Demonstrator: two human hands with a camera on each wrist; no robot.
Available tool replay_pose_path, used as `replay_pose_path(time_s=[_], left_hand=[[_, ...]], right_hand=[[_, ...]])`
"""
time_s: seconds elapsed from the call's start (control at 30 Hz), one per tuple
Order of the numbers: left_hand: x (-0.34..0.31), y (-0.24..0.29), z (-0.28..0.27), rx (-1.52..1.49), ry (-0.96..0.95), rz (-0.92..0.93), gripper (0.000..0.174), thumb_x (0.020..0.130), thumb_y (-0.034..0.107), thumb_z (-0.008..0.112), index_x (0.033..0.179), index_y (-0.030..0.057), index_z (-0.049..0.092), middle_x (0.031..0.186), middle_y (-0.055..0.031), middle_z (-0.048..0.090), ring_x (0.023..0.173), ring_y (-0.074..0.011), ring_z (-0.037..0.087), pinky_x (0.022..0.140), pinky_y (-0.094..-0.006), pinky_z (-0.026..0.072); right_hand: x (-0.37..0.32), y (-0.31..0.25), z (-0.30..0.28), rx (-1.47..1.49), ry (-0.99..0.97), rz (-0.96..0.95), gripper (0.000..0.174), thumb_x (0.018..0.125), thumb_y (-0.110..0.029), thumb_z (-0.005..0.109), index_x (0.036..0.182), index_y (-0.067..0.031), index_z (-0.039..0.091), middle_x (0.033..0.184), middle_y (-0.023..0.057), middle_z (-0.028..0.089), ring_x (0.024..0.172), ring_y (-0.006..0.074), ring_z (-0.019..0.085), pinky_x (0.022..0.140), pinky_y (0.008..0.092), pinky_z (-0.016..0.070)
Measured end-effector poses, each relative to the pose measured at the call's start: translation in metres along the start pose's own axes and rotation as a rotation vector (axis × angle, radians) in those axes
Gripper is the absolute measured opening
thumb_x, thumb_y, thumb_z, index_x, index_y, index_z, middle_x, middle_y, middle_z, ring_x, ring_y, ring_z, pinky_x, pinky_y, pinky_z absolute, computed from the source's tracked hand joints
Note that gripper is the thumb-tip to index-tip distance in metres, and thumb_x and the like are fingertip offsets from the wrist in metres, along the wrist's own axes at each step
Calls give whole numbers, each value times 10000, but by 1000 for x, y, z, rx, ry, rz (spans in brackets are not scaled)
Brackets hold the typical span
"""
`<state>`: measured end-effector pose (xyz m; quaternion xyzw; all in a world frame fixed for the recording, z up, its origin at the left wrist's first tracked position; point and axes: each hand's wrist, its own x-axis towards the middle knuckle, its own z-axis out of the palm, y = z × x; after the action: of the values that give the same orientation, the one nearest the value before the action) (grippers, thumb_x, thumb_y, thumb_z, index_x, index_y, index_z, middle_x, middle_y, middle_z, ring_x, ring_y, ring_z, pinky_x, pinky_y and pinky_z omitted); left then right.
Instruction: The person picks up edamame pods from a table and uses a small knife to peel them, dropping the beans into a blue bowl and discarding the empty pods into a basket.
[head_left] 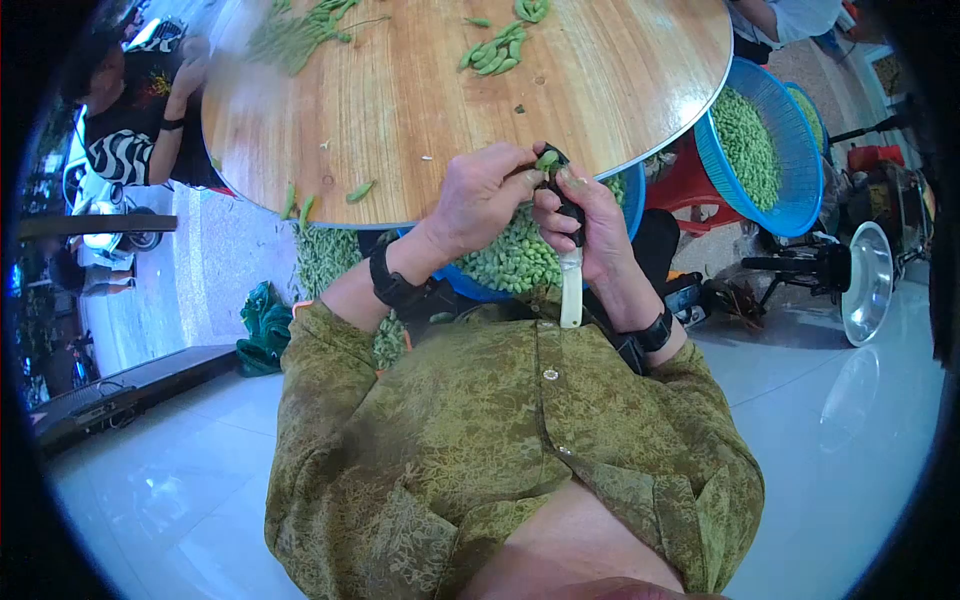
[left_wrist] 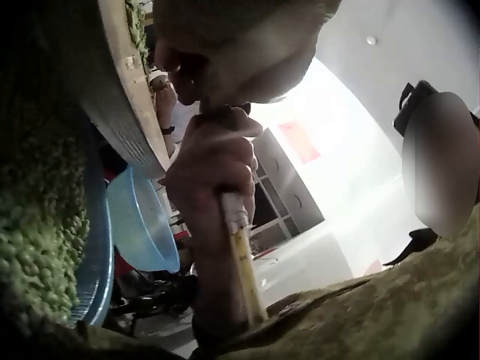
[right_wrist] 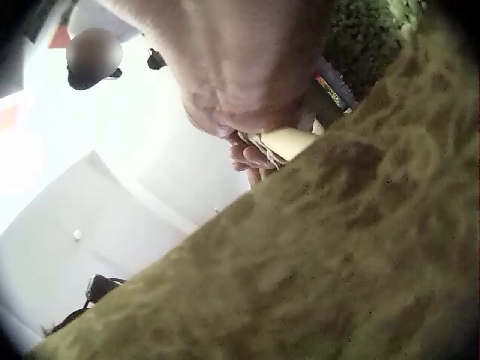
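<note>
On the near left edge of the round wooden bench [head_left: 420,90] lie a few loose pods [head_left: 360,190]. Just in front of the near edge, at its middle, the left hand [head_left: 480,195] has its fingers curled and pinches a green pod [head_left: 547,159] between thumb and fingertips. The right hand [head_left: 590,225] touches it there, with fingers closed around a knife [head_left: 571,290] whose pale handle points toward the body. Under both hands stands a blue basin [head_left: 636,195] full of green beans. Beside the right edge of the bench is a blue basket [head_left: 800,160], also holding green beans.
</note>
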<state>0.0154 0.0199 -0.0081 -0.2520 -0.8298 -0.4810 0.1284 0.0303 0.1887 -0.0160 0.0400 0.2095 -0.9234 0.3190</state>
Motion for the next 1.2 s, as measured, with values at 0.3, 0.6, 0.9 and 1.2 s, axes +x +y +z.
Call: replay_pose_path(time_s=[0.3, 0.6, 0.9, 1.2], left_hand=[[0, -4, -5, -1013, -175, -823, 120, 923, 114, 552, 905, 40, 645, 691, 5, 586, 571, -33, 482, 500, -172, 368], [-7, 17, 3, 1, -83, -332, 140, 880, 79, 566, 961, -14, 631, 739, -116, 642, 664, -160, 619, 622, -305, 492], [-10, 40, -11, 25, -157, -382, 168, 820, 77, 594, 962, -4, 632, 711, -176, 615, 635, -213, 633, 602, -325, 487], [-14, 35, -115, 724, -830, -311, 161, 841, 156, 556, 883, 18, 627, 756, -202, 609, 715, -386, 610, 646, -462, 483]], right_hand=[[-6, 2, -17, -289, 79, -146, 269, 933, -141, 541, 1177, -30, 568, 744, 39, 588, 511, 55, 444, 391, 190, 322], [-1, 2, -20, -1671, 207, -941, 351, 767, -8, 669, 1098, 13, 554, 813, 102, 566, 644, 210, 534, 567, 311, 452], [6, 6, -20, -1811, 92, -1074, 292, 721, 1, 649, 995, 4, 545, 821, 153, 541, 697, 305, 589, 585, 377, 482], [-12, -3, -21, -1779, -185, -758, 206, 744, -55, 711, 895, -8, 580, 715, 120, 518, 594, 291, 543, 508, 347, 414]])
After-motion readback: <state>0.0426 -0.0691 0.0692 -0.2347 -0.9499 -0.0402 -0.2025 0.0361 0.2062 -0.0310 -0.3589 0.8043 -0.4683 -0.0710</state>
